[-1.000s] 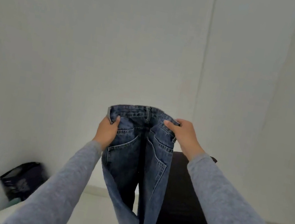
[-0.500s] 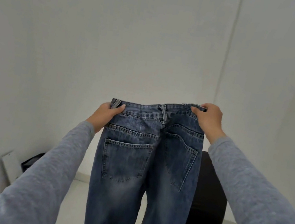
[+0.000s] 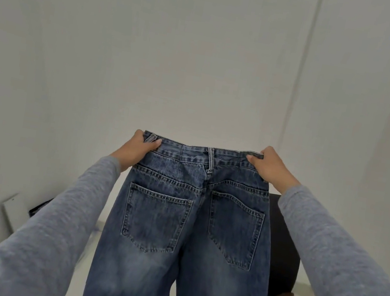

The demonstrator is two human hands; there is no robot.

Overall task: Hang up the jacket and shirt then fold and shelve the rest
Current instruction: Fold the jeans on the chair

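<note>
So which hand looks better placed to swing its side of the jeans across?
Probably the left hand: both grip the jeans by waistband corners, but a dark chair stands just beyond the right hand.

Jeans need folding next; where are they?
Head view, centre: the jeans hang by the waistband, left hand and right hand gripping its corners, before the white wall.
</note>
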